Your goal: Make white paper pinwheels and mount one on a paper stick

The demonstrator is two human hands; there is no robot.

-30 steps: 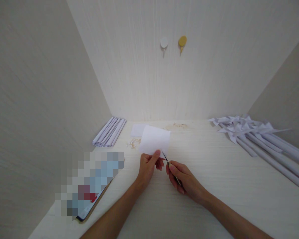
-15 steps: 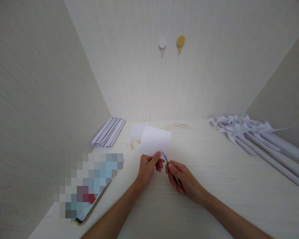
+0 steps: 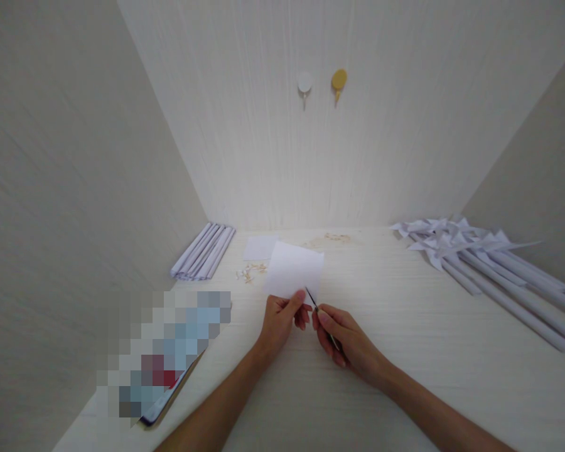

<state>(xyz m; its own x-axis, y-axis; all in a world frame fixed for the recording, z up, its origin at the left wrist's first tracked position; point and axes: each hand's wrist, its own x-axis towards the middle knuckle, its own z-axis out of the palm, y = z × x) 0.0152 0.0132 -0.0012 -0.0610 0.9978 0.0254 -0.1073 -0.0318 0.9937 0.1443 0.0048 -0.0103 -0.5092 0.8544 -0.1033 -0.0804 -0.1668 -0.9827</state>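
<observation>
My left hand (image 3: 281,319) pinches the near edge of a white paper square (image 3: 295,268) and holds it up over the table, thumb on top. My right hand (image 3: 346,339) is closed round a thin dark pointed tool (image 3: 316,309), perhaps small scissors. The tool's tip touches the paper's near edge beside my left thumb.
A bundle of rolled white paper sticks (image 3: 203,251) lies at the back left. A second paper square (image 3: 260,247) and small tan pins (image 3: 249,273) lie behind it. Finished white paper pinwheels (image 3: 471,251) are piled at the right. A blurred-out flat object (image 3: 164,351) lies at the near left. Two hooks (image 3: 321,83) hang on the back wall.
Hands, paper and tool stay almost still. The view has shifted slightly, so everything sits a little further left.
</observation>
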